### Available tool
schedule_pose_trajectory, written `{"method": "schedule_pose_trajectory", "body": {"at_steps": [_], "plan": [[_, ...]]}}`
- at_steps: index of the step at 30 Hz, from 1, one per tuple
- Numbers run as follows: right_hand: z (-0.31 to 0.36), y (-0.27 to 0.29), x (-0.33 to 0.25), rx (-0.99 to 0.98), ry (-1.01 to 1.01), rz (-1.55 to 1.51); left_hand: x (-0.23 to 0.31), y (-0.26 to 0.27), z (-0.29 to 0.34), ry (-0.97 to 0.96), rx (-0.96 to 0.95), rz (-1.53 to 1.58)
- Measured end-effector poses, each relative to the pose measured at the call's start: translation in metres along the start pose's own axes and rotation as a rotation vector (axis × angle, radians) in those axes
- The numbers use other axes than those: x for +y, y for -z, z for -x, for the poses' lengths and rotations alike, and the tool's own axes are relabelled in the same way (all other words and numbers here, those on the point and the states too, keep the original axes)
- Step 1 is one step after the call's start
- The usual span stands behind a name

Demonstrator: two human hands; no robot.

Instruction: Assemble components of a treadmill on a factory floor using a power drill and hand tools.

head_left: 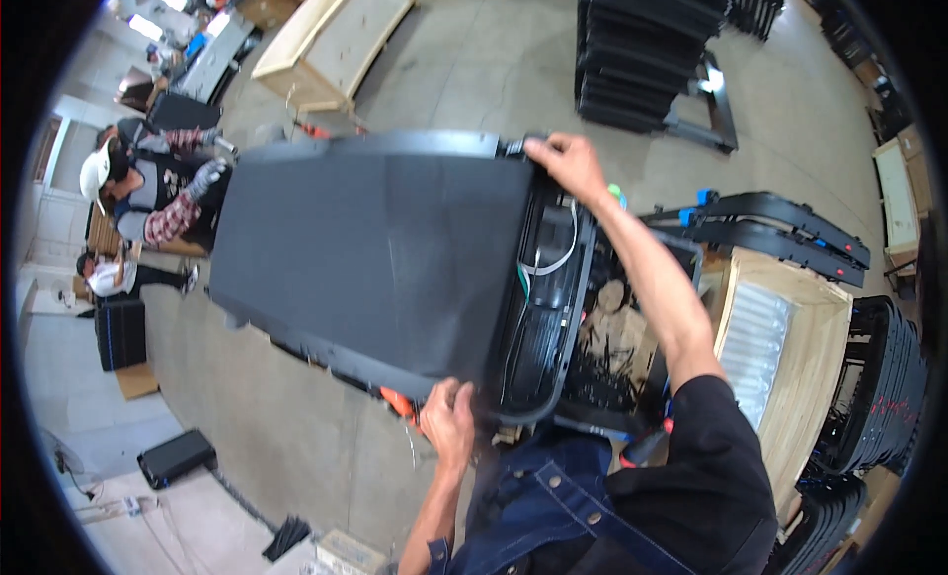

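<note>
In front of me lies a long treadmill deck with a wide black belt (pixel 365 249). At its right end an open black motor bay (pixel 548 288) shows white and green wires. My right hand (pixel 571 165) is closed on the end of the far side rail (pixel 434 142), at the deck's far right corner. At the near right corner my left hand (pixel 449 417) has its fingers curled beside the near rail; what they hold is hidden. An orange-handled tool (pixel 397 401) is just left of that hand, along the near edge.
Across the deck's left end stands a person in a white cap (pixel 96 170). A dark bin of small parts (pixel 622 348) and an open wooden crate (pixel 736 279) are on my right. Black frames (pixel 647 51) are stacked behind; a wooden crate (pixel 331 41) stands at the back.
</note>
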State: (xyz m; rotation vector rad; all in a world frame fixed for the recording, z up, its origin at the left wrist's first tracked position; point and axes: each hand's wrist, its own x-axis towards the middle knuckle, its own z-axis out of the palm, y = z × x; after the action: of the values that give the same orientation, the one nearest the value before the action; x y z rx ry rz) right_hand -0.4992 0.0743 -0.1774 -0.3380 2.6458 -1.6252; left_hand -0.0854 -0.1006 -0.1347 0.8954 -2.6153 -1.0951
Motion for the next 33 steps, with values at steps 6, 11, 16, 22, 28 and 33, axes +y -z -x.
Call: {"method": "schedule_pose_trajectory", "body": {"at_steps": [6,11,16,22,28,33], "plan": [[0.021,0.0,0.01,0.032,-0.033,-0.044,0.005,0.014,0.004,0.075,-0.128,-0.128],[0.064,0.031,0.028,0.406,-0.032,-0.404,-0.014,0.035,-0.015,-0.323,-0.147,-0.143],[0.211,0.013,0.09,0.357,-0.36,-0.542,-0.019,0.035,-0.067,-0.803,-0.272,-0.269],[0.397,-0.052,0.177,-0.055,-0.833,-0.047,-0.045,0.023,-0.082,-0.946,-0.355,-0.184],[0.429,-0.1,0.184,0.071,-0.789,0.22,-0.048,0.023,-0.075,-0.956,-0.275,-0.155],[0.411,-0.129,0.193,-0.054,-0.743,0.403,-0.045,0.022,-0.074,-0.978,-0.248,-0.193]]}}
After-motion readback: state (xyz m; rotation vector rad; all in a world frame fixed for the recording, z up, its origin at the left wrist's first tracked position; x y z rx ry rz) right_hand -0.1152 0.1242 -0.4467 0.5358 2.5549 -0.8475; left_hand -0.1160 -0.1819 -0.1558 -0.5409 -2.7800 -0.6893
